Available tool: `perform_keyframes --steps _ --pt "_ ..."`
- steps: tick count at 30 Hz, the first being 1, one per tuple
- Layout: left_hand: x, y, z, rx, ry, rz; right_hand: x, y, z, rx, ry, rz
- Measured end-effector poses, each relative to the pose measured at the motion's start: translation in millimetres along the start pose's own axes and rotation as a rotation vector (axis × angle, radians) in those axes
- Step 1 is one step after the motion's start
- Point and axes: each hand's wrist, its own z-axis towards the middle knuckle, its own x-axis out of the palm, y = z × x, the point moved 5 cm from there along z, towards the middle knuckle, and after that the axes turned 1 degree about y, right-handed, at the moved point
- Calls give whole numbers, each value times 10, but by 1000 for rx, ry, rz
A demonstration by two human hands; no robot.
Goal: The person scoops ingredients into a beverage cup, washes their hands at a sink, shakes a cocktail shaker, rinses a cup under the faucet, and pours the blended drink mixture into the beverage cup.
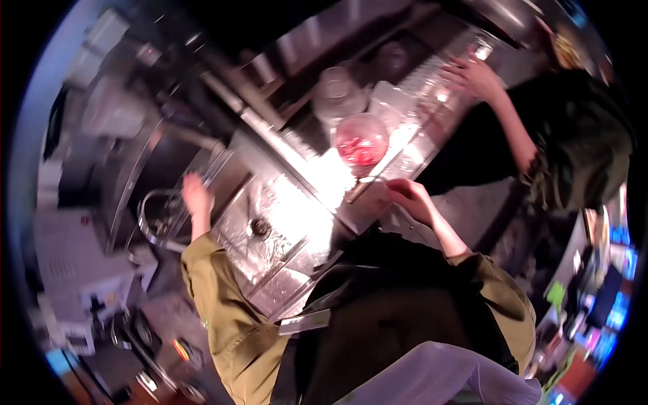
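At the left of the sink (260,229), my left hand (196,196) is near the curved metal faucet (143,219); its fingers are too blurred to tell their shape. My right hand (413,200) is over the steel counter's edge, its fingers pressed together around something thin that I cannot make out. Just beyond those fingers is a clear round container (362,140) with red contents. Behind it stand a clear jar (337,94) and a clear square container (393,101).
At the upper right, a co-worker's hand (476,77) reaches over the counter from a dark sleeve (574,135). A grey machine (84,270) stands at the left. The sink has a round drain (259,228). Bright glare covers the sink's right side.
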Motion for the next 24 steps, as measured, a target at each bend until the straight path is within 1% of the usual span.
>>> perform_keyframes --steps 1,2,4,5,8,10,11,12,14,16,18,19,20,22,23,24 --pt "166 69 -4 -73 86 2 -86 -63 28 -5 -72 -125" --pt "230 96 -50 -52 67 107 -154 -28 30 51 -115 -111" --pt "307 108 -96 -34 132 189 -283 -27 61 17 -148 81" --pt "336 147 -181 -21 117 216 -312 86 54 20 -179 84" --pt "254 198 -328 -3 -8 224 -340 895 -167 -230 -262 -194" --pt "250 216 -315 14 50 370 -340 1641 -482 -554 -159 -215" --pt "238 198 -242 -47 93 334 -301 2041 -659 -769 -62 -139" --pt "135 128 -212 -104 140 298 -253 2331 -819 -1084 45 -56" --pt "-112 -79 -191 -230 267 219 -223 2609 -1106 -1303 -122 132" --pt "-478 -452 -289 -263 281 -77 -211 2731 -1332 -1504 -276 331" --pt "-690 -856 -474 -215 257 -735 -277 2747 -1392 -1718 -208 272" --pt "-816 -1097 -573 -171 236 -949 -285 2716 -1384 -1880 -315 327" --pt "-966 -1368 -666 -128 206 -1163 -356 2660 -1444 -1849 -431 280" --pt "-1260 -1911 -840 -148 152 -1402 -498 2532 -1606 -1773 -648 196" --pt "-1355 -2146 -899 -91 124 -1408 -566 2506 -1617 -1702 -798 156" --pt "-1442 -2356 -966 -42 102 -1406 -647 2514 -1619 -1548 -862 154"
